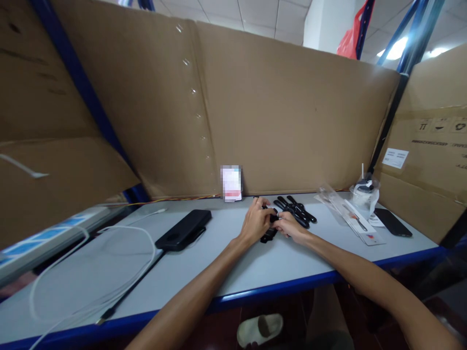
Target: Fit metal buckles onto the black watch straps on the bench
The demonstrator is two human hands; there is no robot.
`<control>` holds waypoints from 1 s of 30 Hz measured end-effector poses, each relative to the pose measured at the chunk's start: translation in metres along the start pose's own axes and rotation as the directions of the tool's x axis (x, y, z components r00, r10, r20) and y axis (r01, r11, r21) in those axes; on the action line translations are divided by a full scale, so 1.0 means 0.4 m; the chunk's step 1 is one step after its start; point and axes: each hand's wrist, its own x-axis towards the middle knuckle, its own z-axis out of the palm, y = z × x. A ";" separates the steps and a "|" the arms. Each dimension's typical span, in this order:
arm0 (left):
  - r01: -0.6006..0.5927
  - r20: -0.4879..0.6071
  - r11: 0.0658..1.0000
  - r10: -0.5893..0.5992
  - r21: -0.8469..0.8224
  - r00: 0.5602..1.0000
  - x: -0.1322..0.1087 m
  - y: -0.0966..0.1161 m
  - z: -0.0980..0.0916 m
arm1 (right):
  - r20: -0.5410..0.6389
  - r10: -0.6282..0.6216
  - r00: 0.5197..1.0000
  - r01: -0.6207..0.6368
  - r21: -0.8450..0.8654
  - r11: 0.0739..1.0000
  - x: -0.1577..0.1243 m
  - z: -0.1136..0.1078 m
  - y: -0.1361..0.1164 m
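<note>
Over the middle of the grey table, my two hands meet on a black wristwatch (269, 236) with a dark strap. My left hand (254, 222) is closed around its upper part, fingers curled. From the other side, my right hand (292, 227) pinches the watch near its middle. Fingers cover much of the watch, so its face is hidden. Just beyond my right hand lie several more black watches (298, 210) with their straps laid out.
A phone with a lit screen (231, 183) leans against the cardboard wall (277, 116). On the left lie a black power bank (184, 229), white cables (153, 248) and a power strip (62, 228). Clear plastic packets (352, 216), a bagged cup (363, 197) and a dark phone (393, 222) lie right.
</note>
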 end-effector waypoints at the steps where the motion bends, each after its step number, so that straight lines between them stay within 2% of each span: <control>1: 0.008 -0.002 1.000 -0.008 0.009 1.000 0.000 0.000 0.000 | -0.003 0.002 1.000 -0.002 -0.001 1.000 0.000 0.001 0.000; 8: 0.169 -0.146 0.985 -0.162 0.037 0.976 0.005 -0.018 0.004 | -0.024 0.015 1.000 -0.015 0.014 1.000 -0.001 -0.001 -0.006; 11: 0.231 -0.226 0.970 -0.242 -0.071 0.944 0.010 -0.025 0.005 | -0.044 -0.014 0.999 0.016 0.027 1.000 -0.002 -0.006 -0.011; 13: 0.282 -0.248 0.936 -0.330 -0.211 0.911 0.015 -0.029 0.009 | -0.066 -0.035 0.997 0.038 0.034 0.999 -0.002 -0.009 -0.014; 15: 0.363 -0.169 0.833 -0.464 -0.419 0.870 0.020 -0.030 0.016 | -0.074 -0.049 0.996 0.052 0.046 0.998 -0.001 -0.013 -0.016; 17: 0.468 0.034 0.628 -0.576 -0.622 0.817 0.023 -0.026 0.023 | -0.073 -0.067 0.995 0.071 0.063 0.995 -0.001 -0.015 -0.018; 19: 0.541 0.242 0.408 -0.588 -0.736 0.772 0.024 -0.017 0.029 | -0.075 -0.077 0.994 0.082 0.068 0.994 -0.002 -0.016 -0.022; 21: 0.553 0.345 0.277 -0.545 -0.786 0.764 0.022 -0.006 0.030 | -0.074 -0.074 0.994 0.079 0.064 0.995 -0.005 -0.016 -0.027; 24: 0.522 0.352 0.237 -0.511 -0.820 0.784 0.019 0.005 0.026 | -0.060 -0.071 0.996 0.075 0.061 0.995 -0.010 -0.015 -0.032; 30: 0.467 0.260 0.326 -0.514 -0.822 0.817 0.020 -0.002 0.035 | -0.039 -0.108 0.993 0.111 0.083 0.990 -0.005 -0.012 -0.023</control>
